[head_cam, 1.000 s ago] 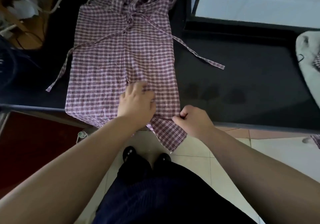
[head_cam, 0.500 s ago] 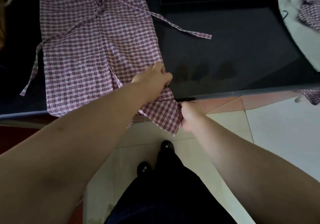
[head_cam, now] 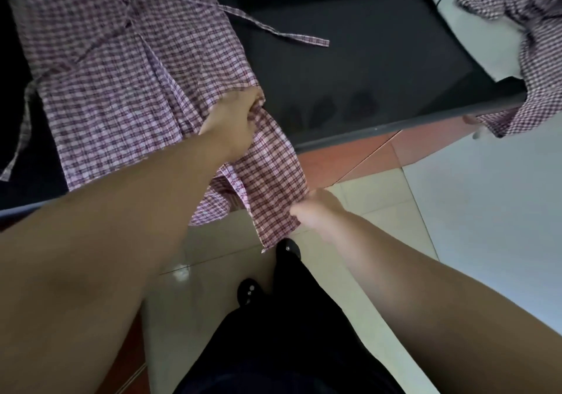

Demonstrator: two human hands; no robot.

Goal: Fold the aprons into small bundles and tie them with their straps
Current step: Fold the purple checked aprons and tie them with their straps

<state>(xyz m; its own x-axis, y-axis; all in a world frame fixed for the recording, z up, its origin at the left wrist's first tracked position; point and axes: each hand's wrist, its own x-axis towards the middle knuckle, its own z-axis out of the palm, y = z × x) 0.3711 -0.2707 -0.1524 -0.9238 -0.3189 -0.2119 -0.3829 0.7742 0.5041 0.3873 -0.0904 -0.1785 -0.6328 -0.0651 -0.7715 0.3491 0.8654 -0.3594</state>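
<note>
- Left hand (head_cam: 234, 120) clenches the checked apron (head_cam: 121, 74) by its right edge, near the black table's (head_cam: 365, 74) front rim.
- Right hand (head_cam: 317, 211), at its 5 o'clock, pinches the apron corner hanging off the table.
- Apron body lies spread at 10 o'clock.
- At 2 o'clock, a white cloth (head_cam: 474, 47) carries more checked fabric (head_cam: 532, 28).

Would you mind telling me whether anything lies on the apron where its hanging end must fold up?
Nothing visible does. The left hand and right hand both grip the apron. Only its own strap crosses the far part and trails onto the table.
</note>
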